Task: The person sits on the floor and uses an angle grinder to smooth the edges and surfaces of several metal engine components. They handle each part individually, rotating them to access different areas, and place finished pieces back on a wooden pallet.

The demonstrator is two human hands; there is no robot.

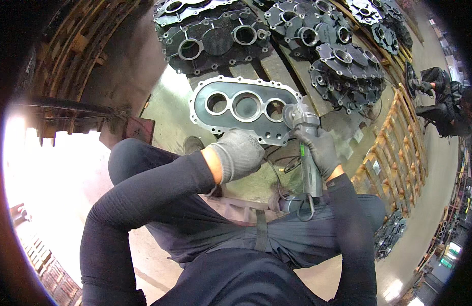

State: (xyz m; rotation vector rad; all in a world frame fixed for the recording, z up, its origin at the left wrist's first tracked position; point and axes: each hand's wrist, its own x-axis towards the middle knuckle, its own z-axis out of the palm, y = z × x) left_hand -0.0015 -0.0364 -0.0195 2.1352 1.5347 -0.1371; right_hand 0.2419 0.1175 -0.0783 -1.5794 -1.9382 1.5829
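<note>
Right hand (321, 149) gripped the angle grinder (306, 148), fingers wrapped round its body; left hand (240, 153) curled, pressing the grey housing plate (243, 108) just beyond its fingertips.

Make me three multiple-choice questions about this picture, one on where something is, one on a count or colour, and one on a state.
1. Where does the head of the angle grinder sit?
A. at the right end of the flat cover plate
B. on the wooden pallet
C. on the person's knee

2. How many large round holes does the cover plate have?
A. one
B. three
C. five

3. What is the right hand doing?
A. hanging free
B. gripping the grinder's body
C. resting flat on the floor

Answers:
1 A, the grinder's head meets the plate beside its rightmost hole.
2 B, three round holes lie in a row along the plate.
3 B, the gloved fingers wrap the grinder, while the gloved left hand rests at the plate's near edge.
</note>
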